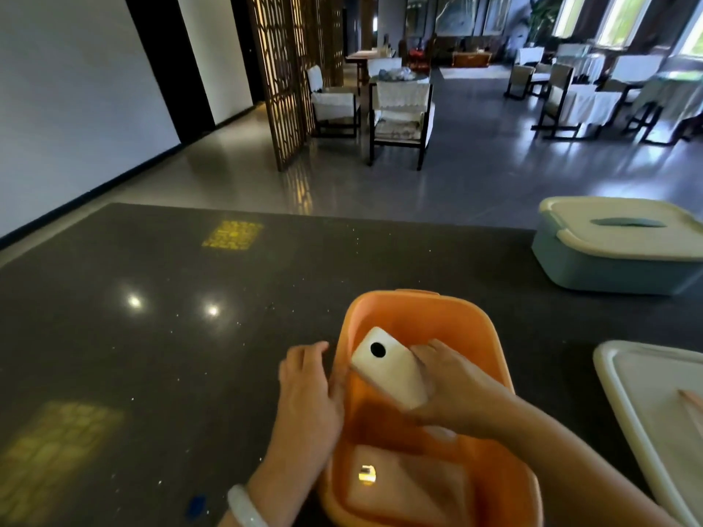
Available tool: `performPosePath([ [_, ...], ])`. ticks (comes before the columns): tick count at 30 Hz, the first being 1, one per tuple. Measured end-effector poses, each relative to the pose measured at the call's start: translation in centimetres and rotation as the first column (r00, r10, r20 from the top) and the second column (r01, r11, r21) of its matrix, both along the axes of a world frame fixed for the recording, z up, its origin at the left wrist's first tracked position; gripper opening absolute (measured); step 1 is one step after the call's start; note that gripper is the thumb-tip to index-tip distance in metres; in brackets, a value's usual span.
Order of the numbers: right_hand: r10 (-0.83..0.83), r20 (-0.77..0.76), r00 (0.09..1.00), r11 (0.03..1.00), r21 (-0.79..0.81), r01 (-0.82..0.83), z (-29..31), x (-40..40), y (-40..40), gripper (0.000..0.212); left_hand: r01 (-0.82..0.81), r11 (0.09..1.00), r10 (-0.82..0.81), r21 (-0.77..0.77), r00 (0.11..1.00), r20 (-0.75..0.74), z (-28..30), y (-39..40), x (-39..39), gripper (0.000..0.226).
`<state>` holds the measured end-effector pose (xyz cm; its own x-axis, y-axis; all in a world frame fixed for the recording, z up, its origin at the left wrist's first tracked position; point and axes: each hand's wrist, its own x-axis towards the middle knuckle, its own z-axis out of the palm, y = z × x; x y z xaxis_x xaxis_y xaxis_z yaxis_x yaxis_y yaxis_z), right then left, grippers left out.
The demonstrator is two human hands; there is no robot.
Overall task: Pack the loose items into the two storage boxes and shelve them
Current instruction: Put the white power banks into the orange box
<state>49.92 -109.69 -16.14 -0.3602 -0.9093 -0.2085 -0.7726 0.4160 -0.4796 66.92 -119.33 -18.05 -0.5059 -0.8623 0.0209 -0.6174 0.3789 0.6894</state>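
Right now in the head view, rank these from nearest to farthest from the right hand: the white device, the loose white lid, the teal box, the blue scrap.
1. White device: in the right hand itself, over the orange box.
2. Loose white lid: right edge of the counter.
3. Blue scrap: near left, by the left wrist.
4. Teal box: far right, lidded.

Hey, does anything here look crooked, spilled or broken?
Nothing spilled or broken. The white phone sits tilted in the orange box only because the right hand holds it there. The blue box is lidded.
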Motion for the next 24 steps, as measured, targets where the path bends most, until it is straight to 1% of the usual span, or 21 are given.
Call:
performPosePath([
  [1, 0.043, 0.017, 0.999, 0.999, 0.023, -0.043, -0.5, -0.1, 0.2, 0.081, 0.020, 0.997, -0.022, 0.076, 0.999, 0.029, -0.4, 0.0, 0.1, 0.050],
  [3, 0.092, 0.050, 0.995, 0.994, 0.063, -0.095, -1.6, -0.3, 0.5, 0.083, 0.056, 0.976, -0.062, 0.208, 0.998, 0.019, -1.0, 0.3, 0.0, 0.051],
  [6, 0.134, 0.093, 0.987, 0.972, 0.180, -0.149, -2.8, -0.4, 1.0, 0.083, 0.050, 0.953, -0.048, 0.297, 0.999, -0.014, -0.5, 0.9, -0.1, 0.048],
  [9, 0.199, 0.212, 0.957, 0.916, 0.307, -0.259, -3.3, -0.3, 1.3, 0.079, 0.025, 0.957, -0.019, 0.288, 1.000, -0.025, -0.2, 1.1, 0.1, 0.045],
  [12, 0.307, 0.211, 0.928, 0.842, 0.394, -0.368, -3.7, 0.1, 1.6, 0.082, -0.001, 0.954, 0.002, 0.300, 1.000, -0.004, -0.2, 1.2, 0.0, 0.050],
  [14, 0.331, 0.208, 0.920, 0.821, 0.417, -0.390, -3.7, 0.4, 1.6, 0.084, -0.003, 0.953, 0.004, 0.302, 1.000, -0.004, -0.5, 1.1, 0.0, 0.054],
  [17, 0.288, 0.243, 0.926, 0.815, 0.446, -0.370, -3.8, 0.5, 1.3, 0.082, -0.006, 0.954, 0.009, 0.300, 1.000, -0.010, -0.6, 1.0, 0.0, 0.052],
  [21, 0.176, 0.316, 0.932, 0.871, 0.390, -0.297, -3.8, 0.8, 0.6, 0.063, -0.018, 0.953, 0.018, 0.302, 1.000, 0.005, -0.3, 1.2, -0.1, 0.048],
  [24, 0.183, 0.320, 0.930, 0.859, 0.408, -0.309, -3.9, 1.0, 0.4, 0.056, -0.013, 0.953, 0.011, 0.304, 1.000, 0.010, -0.4, 1.1, -0.1, 0.047],
])
